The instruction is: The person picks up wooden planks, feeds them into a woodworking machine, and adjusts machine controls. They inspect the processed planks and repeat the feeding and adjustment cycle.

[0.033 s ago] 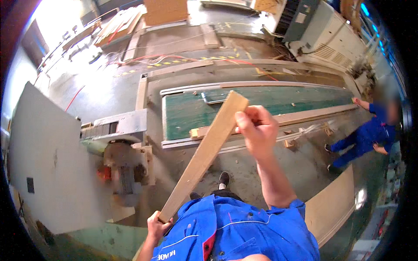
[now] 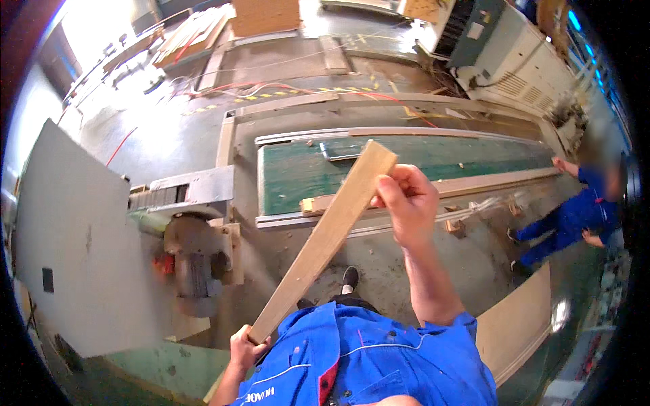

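Observation:
A long, flat wooden strip [image 2: 318, 247] slants across my front, its upper end out over a green conveyor bed [image 2: 291, 174] and its lower end at my left side. My left hand [image 2: 245, 346] is closed round that lower end. Near the upper end, my right hand [image 2: 414, 206] pinches the strip's right edge between thumb and fingers. Beyond the strip, a longer wooden plank [image 2: 467, 184] lies along the bed's near side, and a bent metal bar [image 2: 328, 153] rests on the green surface.
To the left stand a large pale panel [image 2: 81, 237] and a motor-like machine [image 2: 193, 264]. A co-worker in blue [image 2: 575, 216] stands at right, one hand by the bed's far end. A wide board [image 2: 518, 325] lies at lower right. Red hose [image 2: 379, 97] crosses the floor behind.
The surroundings have shifted slightly to the right in the picture. Both hands keep their hold on the strip, whose upper end sits a little farther right.

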### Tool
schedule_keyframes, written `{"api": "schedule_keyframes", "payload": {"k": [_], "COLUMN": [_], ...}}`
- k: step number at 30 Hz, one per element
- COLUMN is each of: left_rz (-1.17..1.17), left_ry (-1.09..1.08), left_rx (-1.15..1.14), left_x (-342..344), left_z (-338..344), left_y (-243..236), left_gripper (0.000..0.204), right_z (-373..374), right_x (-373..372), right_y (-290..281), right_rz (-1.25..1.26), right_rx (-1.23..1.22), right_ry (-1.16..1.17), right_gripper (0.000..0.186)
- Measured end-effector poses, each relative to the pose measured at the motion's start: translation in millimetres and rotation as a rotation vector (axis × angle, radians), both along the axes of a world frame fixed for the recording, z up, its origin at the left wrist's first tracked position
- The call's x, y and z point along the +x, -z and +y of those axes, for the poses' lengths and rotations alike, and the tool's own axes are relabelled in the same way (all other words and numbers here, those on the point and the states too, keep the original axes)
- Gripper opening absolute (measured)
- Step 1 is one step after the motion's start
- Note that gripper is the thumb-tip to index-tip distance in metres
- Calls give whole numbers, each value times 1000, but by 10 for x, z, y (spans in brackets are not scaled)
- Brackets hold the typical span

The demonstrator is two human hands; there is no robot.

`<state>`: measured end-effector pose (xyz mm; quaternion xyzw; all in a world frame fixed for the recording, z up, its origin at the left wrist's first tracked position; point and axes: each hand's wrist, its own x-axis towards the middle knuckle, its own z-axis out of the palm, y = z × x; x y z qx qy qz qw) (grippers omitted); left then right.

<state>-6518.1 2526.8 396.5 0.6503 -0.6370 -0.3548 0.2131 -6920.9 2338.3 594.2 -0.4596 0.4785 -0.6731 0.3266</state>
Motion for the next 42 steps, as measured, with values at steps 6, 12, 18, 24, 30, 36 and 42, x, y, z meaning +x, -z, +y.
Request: {"api": "schedule_keyframes", "payload": {"k": [6,12,18,24,30,36,42], "left_rz": [33,203,-193,-307,-311,-406,-597], "left_ry": [114,161,155,80,222,339,209], "left_rx": [168,72,226,286,-16,-302,-492], "left_x": [-318,-1137,-663,-1542,-3291,-4683,-3648], "left_z": [-564,-985,-47,-148,-1183,-2143,-1971], "left_y": [-360,-685,1024,1446,408,-713,-709], "left_gripper": [47,81,59,37,38,66,36], "right_z": [369,486,57,-545,-1021,-661,-1240], "right_x": [363,626,-428,-2110,-3649,-3462,-5036], "right_y": [877,1154,867,625,835,1575,2030], "right_rz": [-45,-178,-137,-186,-441,-694,-737], "right_rx": [458,390,220,224,272,458,427], "right_ry": [-912,-707,-259,-46,262,24,361], "right_gripper": [67,49,42,45,38,37,47]}}
